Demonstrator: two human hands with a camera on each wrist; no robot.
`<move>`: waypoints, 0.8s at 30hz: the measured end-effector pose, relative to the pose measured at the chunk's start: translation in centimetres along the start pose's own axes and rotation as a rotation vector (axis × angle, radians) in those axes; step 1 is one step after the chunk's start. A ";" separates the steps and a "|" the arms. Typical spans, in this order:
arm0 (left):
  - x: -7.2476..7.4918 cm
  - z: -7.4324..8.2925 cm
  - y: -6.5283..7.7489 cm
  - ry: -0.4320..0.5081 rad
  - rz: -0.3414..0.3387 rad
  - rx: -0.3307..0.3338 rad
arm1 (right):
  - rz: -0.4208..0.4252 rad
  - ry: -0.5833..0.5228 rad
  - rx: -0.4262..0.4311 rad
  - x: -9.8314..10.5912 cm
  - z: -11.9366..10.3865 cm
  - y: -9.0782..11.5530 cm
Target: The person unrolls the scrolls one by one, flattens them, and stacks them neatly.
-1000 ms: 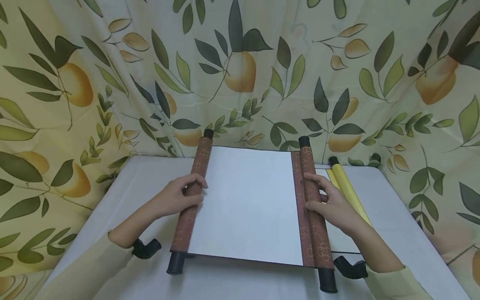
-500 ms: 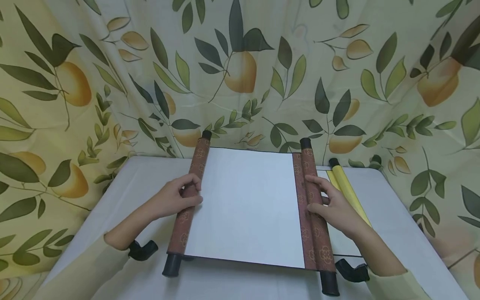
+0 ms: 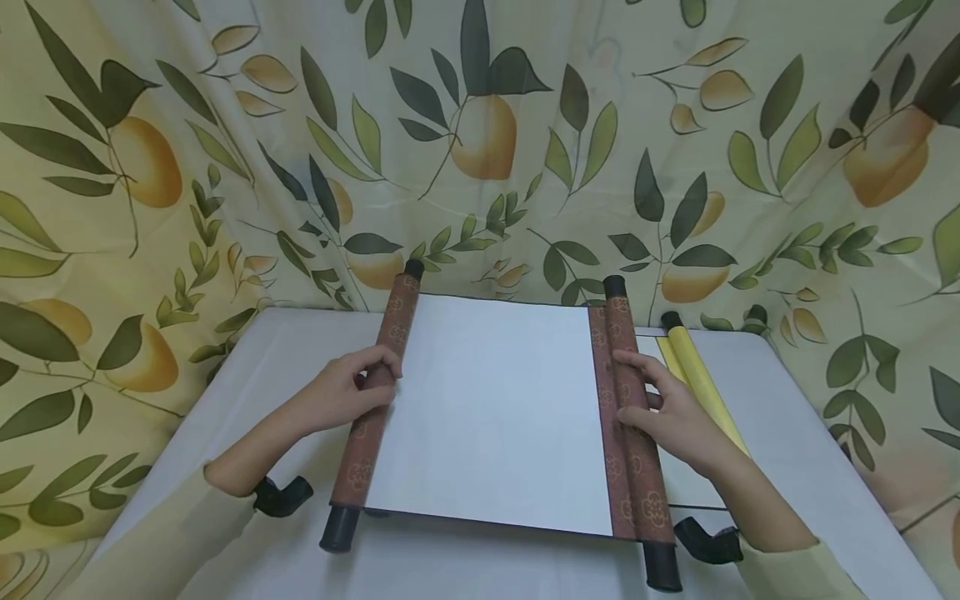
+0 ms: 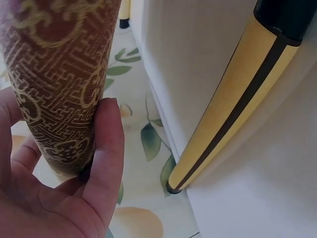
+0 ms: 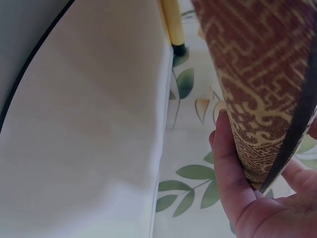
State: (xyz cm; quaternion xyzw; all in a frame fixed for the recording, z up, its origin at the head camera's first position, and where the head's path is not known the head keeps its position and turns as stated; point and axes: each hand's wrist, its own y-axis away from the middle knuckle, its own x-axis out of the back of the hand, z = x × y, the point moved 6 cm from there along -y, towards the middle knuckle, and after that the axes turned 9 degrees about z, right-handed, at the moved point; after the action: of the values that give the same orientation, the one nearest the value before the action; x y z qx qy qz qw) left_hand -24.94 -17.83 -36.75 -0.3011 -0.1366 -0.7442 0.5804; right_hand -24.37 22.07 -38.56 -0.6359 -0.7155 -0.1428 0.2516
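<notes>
A hanging scroll with brown-red patterned rollers and black end knobs lies partly unrolled in the head view, its blank white paper (image 3: 491, 412) facing up. My left hand (image 3: 347, 387) grips the left roller (image 3: 352, 475) near its middle, thumb on the paper side. Around the right roller (image 3: 651, 492) curl the fingers and thumb of my right hand (image 3: 667, 412). In the left wrist view the patterned roller (image 4: 59, 84) sits between my thumb and fingers. The right wrist view shows the other roller (image 5: 267, 74) held likewise. The underside of the scroll is hidden in the head view.
A second scroll with a yellow roller (image 3: 705, 383) lies on the white table (image 3: 795, 433) at the right, partly covered by the brown-red one. A yellow roller with a dark stripe (image 4: 233, 109) shows in the left wrist view. A leaf-and-fruit curtain (image 3: 480, 225) hangs behind.
My left hand and the left roller have shifted slightly left, and the right hand with its roller slightly right. The rollers now stand a little farther apart; both grips stay.
</notes>
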 end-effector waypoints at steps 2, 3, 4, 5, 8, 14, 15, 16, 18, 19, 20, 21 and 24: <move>0.0 0.1 0.0 -0.009 0.001 -0.002 | 0.001 0.010 -0.003 0.0 0.0 0.1; 0.1 0.1 0.0 -0.013 0.000 -0.006 | 0.003 0.014 -0.004 0.0 0.0 0.1; 0.1 0.1 0.1 -0.014 -0.002 -0.009 | 0.004 0.017 -0.006 0.0 0.0 0.1; 0.1 0.1 0.1 -0.013 -0.003 -0.012 | 0.004 0.021 -0.005 0.0 0.0 0.1; 0.2 -0.1 0.3 -0.015 -0.002 -0.007 | -0.004 0.022 -0.008 -0.2 0.0 0.2; 0.5 -0.3 0.6 -0.026 0.004 0.021 | -0.002 0.025 -0.002 -0.1 0.0 0.2; 0.6 -0.4 0.6 -0.020 0.001 0.024 | -0.003 0.021 -0.003 -0.1 0.0 0.2; 0.6 -0.4 0.6 -0.016 -0.004 0.028 | -0.006 0.015 -0.006 -0.2 0.1 0.2; 0.6 -0.6 0.7 -0.010 -0.011 0.033 | -0.007 0.011 -0.010 -0.2 0.1 0.2; 0.6 -0.8 0.7 -0.010 -0.015 0.035 | -0.009 0.009 -0.013 -0.2 0.2 0.2; 0.7 -0.9 0.7 -0.015 -0.015 0.036 | -0.010 0.008 -0.015 -0.2 0.2 0.2; 0.7 -1.0 0.7 -0.022 -0.014 0.034 | -0.014 0.002 -0.018 -0.2 0.2 0.2; 0.9 -1.0 0.6 -0.049 0.003 0.016 | -0.013 -0.013 -0.024 -0.1 0.3 0.2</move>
State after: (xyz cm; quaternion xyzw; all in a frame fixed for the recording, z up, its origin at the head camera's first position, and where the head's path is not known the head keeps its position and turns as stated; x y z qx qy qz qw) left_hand -24.85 -19.29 -37.10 -0.3147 -0.1565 -0.7346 0.5803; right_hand -24.18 22.14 -38.90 -0.6351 -0.7194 -0.1490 0.2384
